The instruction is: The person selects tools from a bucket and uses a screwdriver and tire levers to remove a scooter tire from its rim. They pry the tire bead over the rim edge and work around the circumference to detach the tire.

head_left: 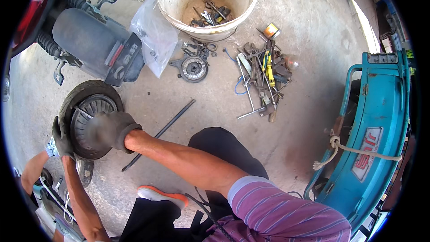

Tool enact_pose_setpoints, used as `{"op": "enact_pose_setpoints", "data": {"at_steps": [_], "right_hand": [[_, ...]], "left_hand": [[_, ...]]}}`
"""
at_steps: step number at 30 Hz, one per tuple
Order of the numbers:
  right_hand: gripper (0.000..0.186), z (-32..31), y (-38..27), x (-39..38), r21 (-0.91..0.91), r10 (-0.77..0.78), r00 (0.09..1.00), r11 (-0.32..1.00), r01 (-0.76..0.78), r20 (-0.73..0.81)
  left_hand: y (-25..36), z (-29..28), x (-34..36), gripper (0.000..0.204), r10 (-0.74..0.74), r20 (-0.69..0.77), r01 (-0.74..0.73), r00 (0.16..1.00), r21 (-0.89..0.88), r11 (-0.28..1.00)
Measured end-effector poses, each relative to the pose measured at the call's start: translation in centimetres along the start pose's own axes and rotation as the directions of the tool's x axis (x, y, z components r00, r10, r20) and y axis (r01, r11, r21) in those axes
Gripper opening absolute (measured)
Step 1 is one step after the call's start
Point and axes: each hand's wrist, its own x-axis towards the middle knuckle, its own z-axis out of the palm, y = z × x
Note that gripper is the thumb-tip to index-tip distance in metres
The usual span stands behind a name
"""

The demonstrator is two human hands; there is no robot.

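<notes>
A black wheel (94, 94) with a finned hub stands tilted at the left. My left hand (62, 139), in a dark glove, grips the left side of its tire. My right hand (112, 130), also gloved, is over the hub; its fingers are smeared by motion, so I cannot tell what they hold. A long dark bar (174, 118) lies on the concrete beneath my right forearm. Another person's hand (53, 149), in a light glove, is just beside my left hand, near the tire's lower edge.
A scooter's rear (85, 40), a clear plastic bag (152, 40) and a bucket (174, 0) of tools are at the top. A round metal part (192, 69) and a tool pile (264, 76) lie centrally. A teal metal tricycle body (374, 103) with rope stands at the right.
</notes>
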Motion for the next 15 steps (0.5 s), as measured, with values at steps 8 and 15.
{"op": "enact_pose_setpoints", "data": {"at_steps": [8, 15], "right_hand": [[0.025, 0.3, 0.2, 0.7, -0.035, 0.003, 1.0, 0.999, -0.002, 0.029], [0.05, -1.9, -0.6, -0.2, -0.018, 0.066, 0.995, 0.998, -0.065, 0.074]], "left_hand": [[16.3, 2.9, -7.0, 0.033, 0.222, -0.067, -0.221, 0.973, 0.021, 0.975], [12.9, 11.3, -10.4, 0.042, -0.18, 0.615, 0.607, 0.768, -0.788, -0.101]]}}
